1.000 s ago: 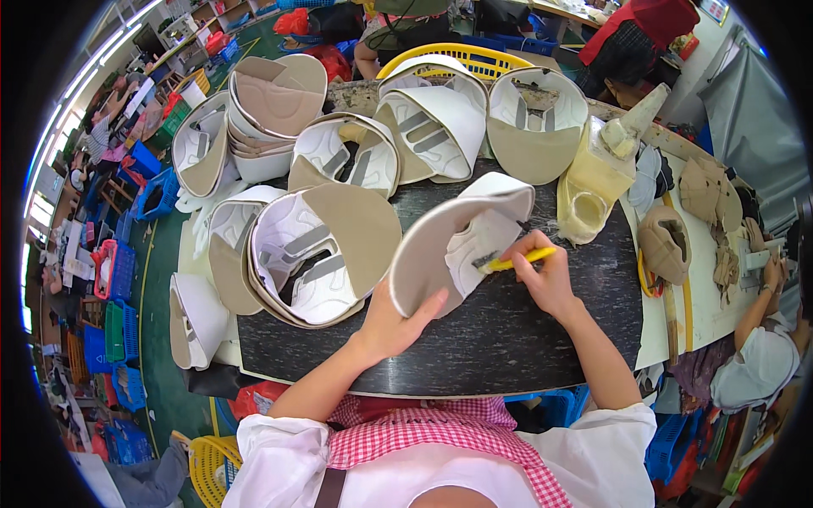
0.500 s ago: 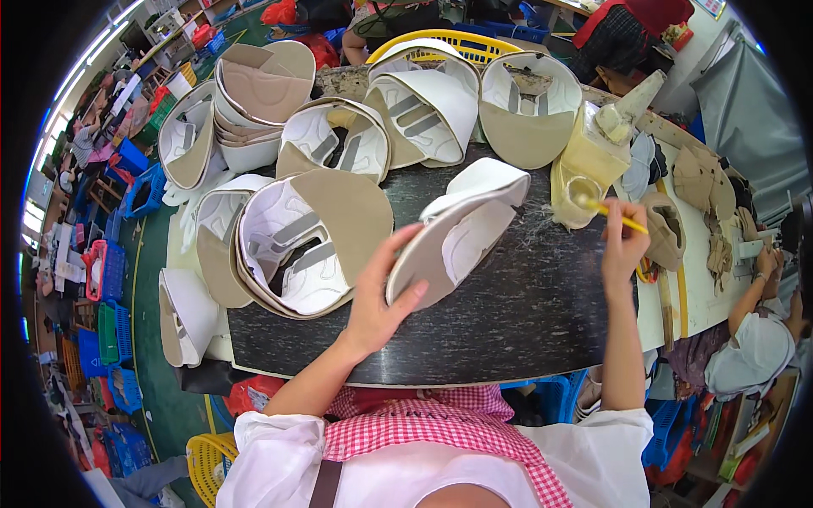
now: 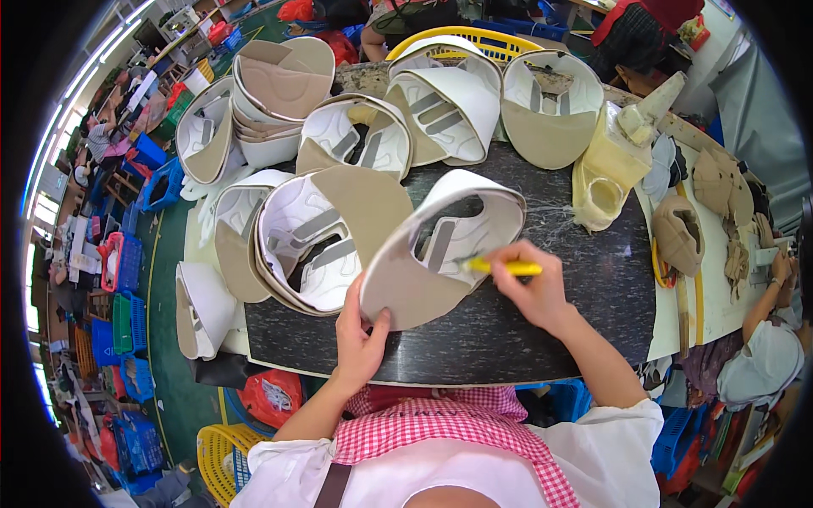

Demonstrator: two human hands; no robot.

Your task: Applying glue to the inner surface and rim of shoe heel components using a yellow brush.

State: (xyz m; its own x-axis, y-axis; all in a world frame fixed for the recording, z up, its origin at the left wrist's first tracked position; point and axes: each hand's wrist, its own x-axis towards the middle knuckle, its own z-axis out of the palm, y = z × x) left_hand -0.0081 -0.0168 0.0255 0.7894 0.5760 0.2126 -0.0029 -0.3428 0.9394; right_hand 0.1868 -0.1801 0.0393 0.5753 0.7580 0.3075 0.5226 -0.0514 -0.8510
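The cap [image 3: 419,292] is tilted over the black surface [image 3: 542,351], its edge pinched by the left hand [image 3: 360,340], fingers against thumb. The right hand's [image 3: 540,288] fingers pinch a yellow brush [image 3: 518,268], tip inside the cap. Other caps [image 3: 377,199] lie left and beyond.

Far side: a yellow basket [image 3: 504,44] was noted, with a person in red [image 3: 648,15] bent over to its right. Right: a beige cap [image 3: 677,234] was set on a pale side table [image 3: 716,305]; beyond, a co-worker in white [image 3: 762,372] was seen seated. A grey curtain [image 3: 754,110] was hung at upper right. Left: a green floor [image 3: 172,389] was observed, lined by a red crate [image 3: 127,258], a green crate [image 3: 124,326] and a blue crate [image 3: 135,378]. Lower left: a red bag [image 3: 258,394] was found near a second yellow basket [image 3: 213,461].
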